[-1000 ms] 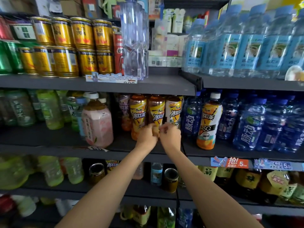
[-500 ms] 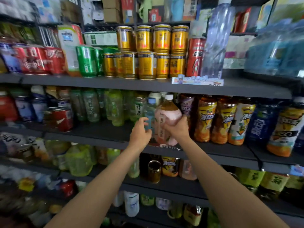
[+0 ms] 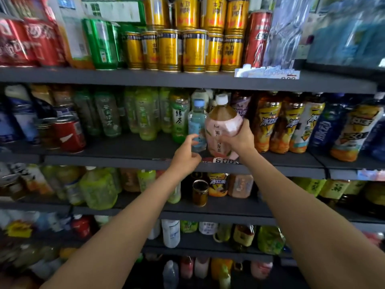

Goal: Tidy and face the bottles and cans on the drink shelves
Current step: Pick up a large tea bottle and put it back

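Setting: dark grey drink shelves [image 3: 187,81] filled the whole view, several tiers stocked with bottles and cans, blurred toward the edges.
Arms: two bare forearms rose from 7 and 5 o'clock toward the middle tier.
Left hand [image 3: 186,155]: at the centre of the view, fingers loosely curled toward a small blue-capped bottle [image 3: 197,124]; thumb and forefinger lay close against its lower part, but whether they pinched it could not be told.
Right hand [image 3: 239,138]: just to 3 o'clock of the left, fingers and thumb wrapped round the pink-labelled tea bottle [image 3: 221,126], gripping its body from the right.
Pink-labelled tea bottle: at the front edge of the middle shelf, white cap up, tilted slightly left, just beside the small blue-capped bottle.
Price tag [image 3: 226,161]: on the shelf lip directly below that bottle.
Neighbours: green tea bottles [image 3: 179,117] to 9 o'clock, orange-and-yellow iced tea bottles [image 3: 268,122] to 3 o'clock.
Far, 12 o'clock: gold cans [image 3: 193,51] stacked two high on the top tier, red cans [image 3: 31,40] at 10 o'clock.
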Action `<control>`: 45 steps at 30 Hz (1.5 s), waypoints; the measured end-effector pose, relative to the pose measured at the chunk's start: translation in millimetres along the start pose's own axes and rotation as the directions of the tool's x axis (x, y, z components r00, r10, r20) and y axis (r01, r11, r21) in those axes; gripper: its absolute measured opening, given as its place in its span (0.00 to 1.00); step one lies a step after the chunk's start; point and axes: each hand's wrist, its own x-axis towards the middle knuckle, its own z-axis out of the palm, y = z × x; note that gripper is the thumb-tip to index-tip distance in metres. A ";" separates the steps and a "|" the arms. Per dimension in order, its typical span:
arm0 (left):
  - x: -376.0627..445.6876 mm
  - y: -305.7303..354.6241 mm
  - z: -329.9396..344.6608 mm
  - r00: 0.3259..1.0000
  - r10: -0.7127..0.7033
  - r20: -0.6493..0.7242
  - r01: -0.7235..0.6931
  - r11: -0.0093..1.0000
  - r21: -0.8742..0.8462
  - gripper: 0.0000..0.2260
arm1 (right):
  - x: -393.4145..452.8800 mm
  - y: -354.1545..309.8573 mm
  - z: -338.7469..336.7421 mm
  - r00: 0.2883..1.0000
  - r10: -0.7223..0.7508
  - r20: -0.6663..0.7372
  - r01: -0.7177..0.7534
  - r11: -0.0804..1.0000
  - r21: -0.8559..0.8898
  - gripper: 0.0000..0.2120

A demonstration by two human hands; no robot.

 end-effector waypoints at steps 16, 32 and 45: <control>-62.7 41.1 43.8 0.990 -0.063 0.128 0.101 0.943 -0.317 0.32 | -85.9 7.7 -92.7 0.926 -0.290 0.240 0.323 0.940 -0.112 0.40; -195.5 -73.4 -13.1 0.889 -0.427 0.167 0.455 0.867 -0.202 0.37 | -200.6 49.7 18.1 0.658 0.053 0.751 0.029 0.995 -0.096 0.40; -244.9 -183.4 -74.9 0.845 -0.523 0.112 0.535 0.829 -0.165 0.38 | -275.2 48.3 151.2 0.556 0.086 0.826 0.115 0.977 -0.180 0.47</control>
